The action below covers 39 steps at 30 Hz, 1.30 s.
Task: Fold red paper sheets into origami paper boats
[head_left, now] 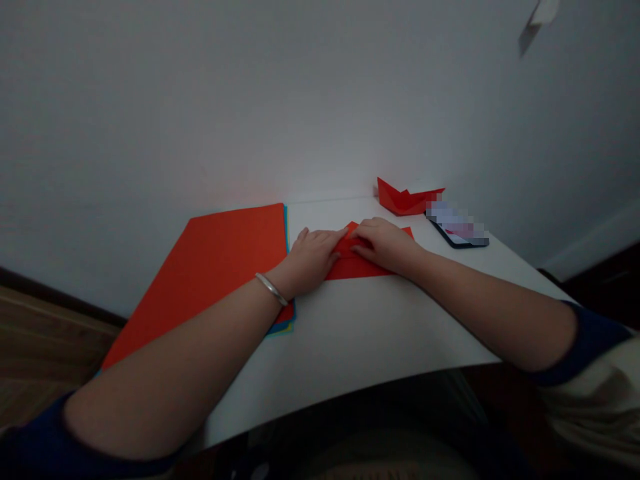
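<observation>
A partly folded red paper sheet point(357, 267) lies on the white table point(380, 327) in front of me. My left hand point(313, 257), with a silver bangle on the wrist, presses down on the sheet's left part, fingers stretched along a fold. My right hand point(383, 243) lies on the sheet's upper right part, fingers curled down onto the paper beside the left fingertips. Both hands press the sheet flat; neither lifts it.
A stack of coloured paper sheets point(215, 267), red on top with blue and yellow edges below, lies at the left and overhangs the table edge. A finished red paper boat point(405, 198) stands at the back by the wall. A dark phone point(457, 230) lies right of it.
</observation>
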Each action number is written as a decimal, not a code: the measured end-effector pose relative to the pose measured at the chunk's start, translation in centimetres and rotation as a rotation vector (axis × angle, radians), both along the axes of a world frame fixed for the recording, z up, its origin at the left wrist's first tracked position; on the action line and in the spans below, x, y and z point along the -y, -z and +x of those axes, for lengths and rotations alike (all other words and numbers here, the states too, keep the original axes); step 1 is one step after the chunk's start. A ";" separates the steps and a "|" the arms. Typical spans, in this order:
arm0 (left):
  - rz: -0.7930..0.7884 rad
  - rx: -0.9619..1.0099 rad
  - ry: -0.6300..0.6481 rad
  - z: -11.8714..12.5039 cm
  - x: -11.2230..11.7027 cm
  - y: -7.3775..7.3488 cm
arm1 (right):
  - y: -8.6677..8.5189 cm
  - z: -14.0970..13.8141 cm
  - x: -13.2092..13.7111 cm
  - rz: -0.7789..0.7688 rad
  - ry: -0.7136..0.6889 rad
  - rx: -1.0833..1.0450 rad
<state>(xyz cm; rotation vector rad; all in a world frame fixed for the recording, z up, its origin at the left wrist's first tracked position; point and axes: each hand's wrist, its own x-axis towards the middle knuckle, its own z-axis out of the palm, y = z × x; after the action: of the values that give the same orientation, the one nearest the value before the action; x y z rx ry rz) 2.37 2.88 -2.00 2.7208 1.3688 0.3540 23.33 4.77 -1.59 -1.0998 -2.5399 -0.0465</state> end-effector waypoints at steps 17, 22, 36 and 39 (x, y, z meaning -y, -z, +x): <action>0.070 0.001 0.015 -0.2 0.4 0.0 | -0.1 1.2 -0.5 -0.046 0.057 0.051; 0.154 -0.024 0.155 -0.3 0.3 -0.2 | -0.3 0.9 -0.3 -0.029 0.063 0.074; 0.077 0.040 0.287 -0.4 0.3 -0.5 | -0.6 1.8 -0.8 -0.111 0.057 0.039; 0.079 0.002 0.291 -0.5 0.3 -0.6 | -0.9 1.9 -0.8 -0.150 0.116 0.037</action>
<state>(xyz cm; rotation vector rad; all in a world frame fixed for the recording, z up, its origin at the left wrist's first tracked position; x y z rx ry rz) 1.83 2.55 -1.36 2.9250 0.9560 0.3935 25.24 5.52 -0.64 -1.3145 -2.5437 0.0951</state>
